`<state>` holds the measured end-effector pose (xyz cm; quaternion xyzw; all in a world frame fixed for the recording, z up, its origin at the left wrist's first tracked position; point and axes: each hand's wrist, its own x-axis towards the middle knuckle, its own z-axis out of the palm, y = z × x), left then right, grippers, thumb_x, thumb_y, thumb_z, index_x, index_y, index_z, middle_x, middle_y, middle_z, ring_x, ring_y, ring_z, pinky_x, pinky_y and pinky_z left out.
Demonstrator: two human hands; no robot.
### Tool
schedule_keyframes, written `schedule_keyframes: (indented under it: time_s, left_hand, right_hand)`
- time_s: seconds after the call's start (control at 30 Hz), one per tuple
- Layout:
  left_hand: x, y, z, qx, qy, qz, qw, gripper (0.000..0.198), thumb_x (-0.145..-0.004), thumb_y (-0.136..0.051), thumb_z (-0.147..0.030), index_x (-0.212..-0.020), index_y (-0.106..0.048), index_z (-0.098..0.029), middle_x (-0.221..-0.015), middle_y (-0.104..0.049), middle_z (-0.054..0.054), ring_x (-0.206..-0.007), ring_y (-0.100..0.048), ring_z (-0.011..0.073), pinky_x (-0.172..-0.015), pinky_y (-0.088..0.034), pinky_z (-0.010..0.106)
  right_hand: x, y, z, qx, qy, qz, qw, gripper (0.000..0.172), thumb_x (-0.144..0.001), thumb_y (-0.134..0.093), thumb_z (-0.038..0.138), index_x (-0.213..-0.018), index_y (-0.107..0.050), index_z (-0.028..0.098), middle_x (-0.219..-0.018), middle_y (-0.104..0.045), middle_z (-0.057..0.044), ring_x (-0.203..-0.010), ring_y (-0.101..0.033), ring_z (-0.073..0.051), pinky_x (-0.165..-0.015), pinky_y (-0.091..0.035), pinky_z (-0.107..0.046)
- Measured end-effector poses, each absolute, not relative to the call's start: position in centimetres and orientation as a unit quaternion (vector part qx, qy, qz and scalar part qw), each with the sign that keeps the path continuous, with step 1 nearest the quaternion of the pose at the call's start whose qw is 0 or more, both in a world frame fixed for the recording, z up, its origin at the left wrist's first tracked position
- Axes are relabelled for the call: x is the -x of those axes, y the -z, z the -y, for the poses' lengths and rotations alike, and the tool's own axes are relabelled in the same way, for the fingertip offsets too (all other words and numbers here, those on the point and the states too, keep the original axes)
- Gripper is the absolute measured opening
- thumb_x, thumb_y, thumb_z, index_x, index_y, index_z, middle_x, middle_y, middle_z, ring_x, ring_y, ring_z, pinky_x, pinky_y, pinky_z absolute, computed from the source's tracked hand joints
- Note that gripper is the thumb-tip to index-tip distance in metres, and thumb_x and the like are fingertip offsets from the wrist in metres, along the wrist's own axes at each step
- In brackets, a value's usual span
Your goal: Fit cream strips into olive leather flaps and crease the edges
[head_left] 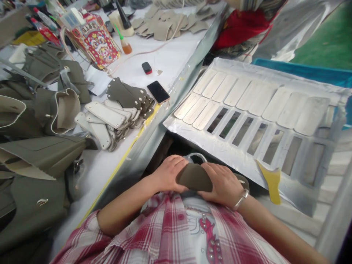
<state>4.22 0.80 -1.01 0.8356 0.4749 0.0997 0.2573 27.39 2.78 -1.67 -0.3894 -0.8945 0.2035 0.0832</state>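
Observation:
Close to my body, a dark olive rounded leather piece [194,177] is held between both hands. Fingers of my left hand [172,173] wrap around its left end, the thumb below. My right hand [222,182] grips it farther along, and its far end with a small light slot sticks out past the wrist. To the left on the table lie a pile of pale strap pieces [106,115] and a stack of dark olive pieces [129,95]. On my right, a slotted white frame [231,156] carries rows of pale rounded strips [264,99].
A yellow notched scraper [272,183] rests at the frame's near edge. Dark olive bag parts [33,154] crowd the table's left. Farther back are a phone [158,91], a red patterned box [99,44] and a glue bottle [125,46]. A blue crate [302,71] stands behind the frame.

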Motion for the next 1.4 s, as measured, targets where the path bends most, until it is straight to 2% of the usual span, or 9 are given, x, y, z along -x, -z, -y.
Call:
schedule_keyframes:
  time_s: [0.23, 0.37, 0.47, 0.63, 0.8, 0.93, 1.07, 1.17, 1.4]
  left_hand:
    - [-5.6, 0.4, -0.5, -0.87, -0.022, -0.465, 0.163, 0.087, -0.06, -0.064, -0.059, -0.128, -0.037, -0.012, -0.127, -0.047, 0.015, -0.125, -0.033, 0.0326, -0.109, -0.007, 0.053]
    - [-7.2, 0.4, -0.6, -0.875, -0.027, -0.46, 0.152, 0.077, -0.066, -0.06, -0.055, -0.126, -0.039, -0.01, -0.122, -0.05, 0.016, -0.118, -0.04, 0.0305, -0.108, -0.013, 0.049]
    - [-7.4, 0.7, -0.8, -0.864, -0.047, -0.472, 0.167, 0.069, -0.066, -0.059, -0.051, -0.121, -0.044, -0.012, -0.116, -0.053, 0.013, -0.111, -0.045, 0.0286, -0.106, -0.02, 0.045]
    - [-7.4, 0.7, -0.8, -0.858, -0.062, -0.48, 0.171, 0.067, -0.063, -0.06, -0.049, -0.119, -0.046, -0.015, -0.115, -0.055, 0.011, -0.11, -0.046, 0.0272, -0.105, -0.024, 0.044]
    - [-7.8, 0.1, -0.7, -0.86, -0.057, -0.484, 0.152, 0.068, -0.063, -0.062, -0.052, -0.119, -0.047, -0.015, -0.116, -0.055, 0.012, -0.112, -0.045, 0.0286, -0.109, -0.015, 0.049]
    - [-9.6, 0.2, -1.1, -0.869, -0.035, -0.474, 0.138, 0.084, -0.059, -0.063, -0.064, -0.123, -0.045, -0.013, -0.121, -0.052, 0.015, -0.117, -0.04, 0.0341, -0.108, -0.005, 0.056]
    - [-13.9, 0.7, -1.7, -0.882, -0.042, -0.436, 0.175, 0.091, -0.057, -0.067, -0.061, -0.128, -0.039, -0.012, -0.122, -0.05, 0.015, -0.113, -0.043, 0.0314, -0.106, -0.019, 0.049]
    - [-16.5, 1.1, -2.1, -0.878, -0.061, -0.426, 0.209, 0.087, -0.057, -0.068, -0.059, -0.125, -0.041, -0.012, -0.121, -0.05, 0.014, -0.109, -0.045, 0.0295, -0.1, -0.03, 0.044]
    - [-17.5, 1.0, -2.3, -0.864, -0.068, -0.444, 0.229, 0.073, -0.056, -0.069, -0.051, -0.115, -0.046, -0.015, -0.112, -0.054, 0.011, -0.103, -0.048, 0.0279, -0.094, -0.034, 0.041]
  right_hand:
    - [-27.6, 1.7, -2.7, 0.386, -0.195, 0.897, 0.092, 0.066, -0.06, -0.064, 0.047, -0.115, -0.051, 0.013, -0.111, -0.059, -0.015, -0.098, -0.056, -0.028, -0.084, -0.042, -0.043]
    - [-27.6, 1.9, -2.7, 0.384, -0.196, 0.896, 0.103, 0.065, -0.061, -0.063, 0.048, -0.115, -0.051, 0.013, -0.109, -0.059, -0.015, -0.096, -0.057, -0.028, -0.083, -0.042, -0.044]
    - [-27.3, 1.9, -2.8, 0.382, -0.201, 0.896, 0.1, 0.066, -0.061, -0.063, 0.048, -0.115, -0.05, 0.012, -0.109, -0.059, -0.015, -0.097, -0.056, -0.028, -0.085, -0.042, -0.043]
    - [-28.4, 1.3, -2.9, 0.38, -0.203, 0.9, 0.072, 0.073, -0.06, -0.067, 0.049, -0.118, -0.049, 0.008, -0.114, -0.057, -0.018, -0.102, -0.054, -0.03, -0.09, -0.041, -0.046]
    - [-33.3, -0.1, -2.6, 0.373, -0.201, 0.903, 0.068, 0.077, -0.064, -0.066, 0.05, -0.127, -0.043, 0.012, -0.123, -0.053, -0.016, -0.113, -0.048, -0.03, -0.101, -0.03, -0.052]
    - [-37.4, 0.1, -2.0, 0.417, -0.212, 0.88, 0.081, 0.079, -0.066, -0.065, 0.051, -0.13, -0.038, 0.013, -0.124, -0.051, -0.018, -0.114, -0.048, -0.03, -0.098, -0.036, -0.051]
    - [-39.3, 1.7, -1.7, 0.443, -0.271, 0.85, 0.086, 0.078, -0.065, -0.068, 0.047, -0.13, -0.038, 0.015, -0.121, -0.053, -0.016, -0.109, -0.053, -0.028, -0.089, -0.046, -0.044]
    - [-39.6, 2.8, -1.7, 0.441, -0.322, 0.831, 0.103, 0.08, -0.063, -0.07, 0.042, -0.13, -0.036, 0.016, -0.121, -0.053, -0.015, -0.108, -0.054, -0.026, -0.089, -0.047, -0.04]
    - [-40.5, 4.2, -1.6, 0.447, -0.43, 0.772, 0.138, 0.083, -0.06, -0.073, 0.043, -0.128, -0.036, 0.015, -0.123, -0.05, -0.016, -0.111, -0.051, -0.027, -0.093, -0.044, -0.042]
